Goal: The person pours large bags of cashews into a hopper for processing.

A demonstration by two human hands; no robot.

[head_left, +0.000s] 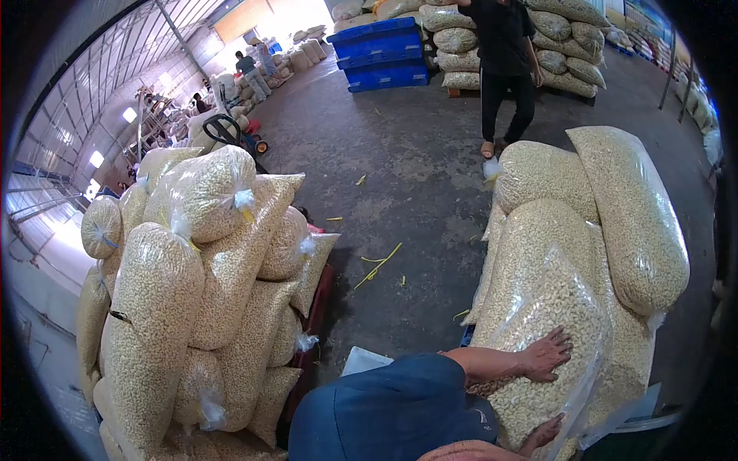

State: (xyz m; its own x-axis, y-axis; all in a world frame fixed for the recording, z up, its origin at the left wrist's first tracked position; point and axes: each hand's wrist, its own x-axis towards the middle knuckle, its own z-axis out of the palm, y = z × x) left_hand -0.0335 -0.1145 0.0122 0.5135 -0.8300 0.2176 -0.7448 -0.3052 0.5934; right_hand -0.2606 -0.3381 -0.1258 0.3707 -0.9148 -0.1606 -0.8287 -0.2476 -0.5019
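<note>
My left hand [549,354] lies with spread fingers on the pale, nut-like pieces in a clear plastic bag [565,307] at the lower right. Lower down, my right hand [543,434] rests by the same bag's near edge, its fingers stretched out and partly cut off from view. The bag lies on a stack of filled sacks. Beyond it is a rounded sack [546,180], and a long sack [634,219] slants along the right side.
Filled bags [157,307] are piled on the left. Yellow strips [378,265] lie on the floor between the stacks. A co-worker [505,58] stands ahead near blue crates [382,58]. A pallet jack [231,132] is at the back left, with more people beyond.
</note>
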